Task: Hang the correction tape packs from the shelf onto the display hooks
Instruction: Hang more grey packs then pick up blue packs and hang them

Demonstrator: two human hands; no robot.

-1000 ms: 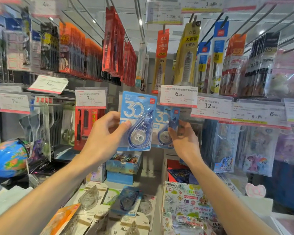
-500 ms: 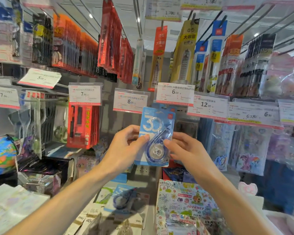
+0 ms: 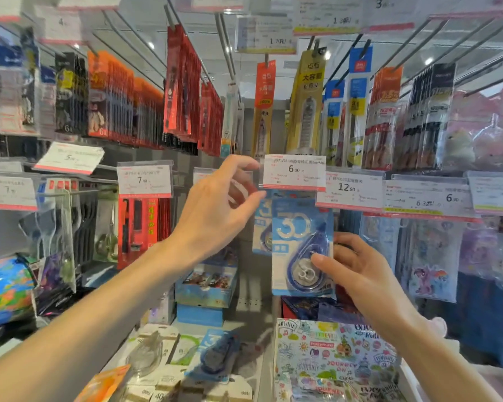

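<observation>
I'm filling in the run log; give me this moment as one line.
left hand: pinching 6.00 price tag | right hand: holding correction tape pack under it | hung: unclear

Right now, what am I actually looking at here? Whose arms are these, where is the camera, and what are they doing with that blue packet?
There is no machine here: these are a person's two bare arms, seen by one wide-angle camera worn on their head, looking forward and down at a shop display. The right hand pinches a blue correction tape pack by its lower part and holds it up just under the price tag marked 6.00. The left hand touches that tag's left edge with thumb and fingertips; whether it grips it I cannot tell. Another blue pack hangs just behind. Lower down, on the shelf, another correction tape pack lies among white boxes. A colourful sticker-print item sits to its right.
</observation>
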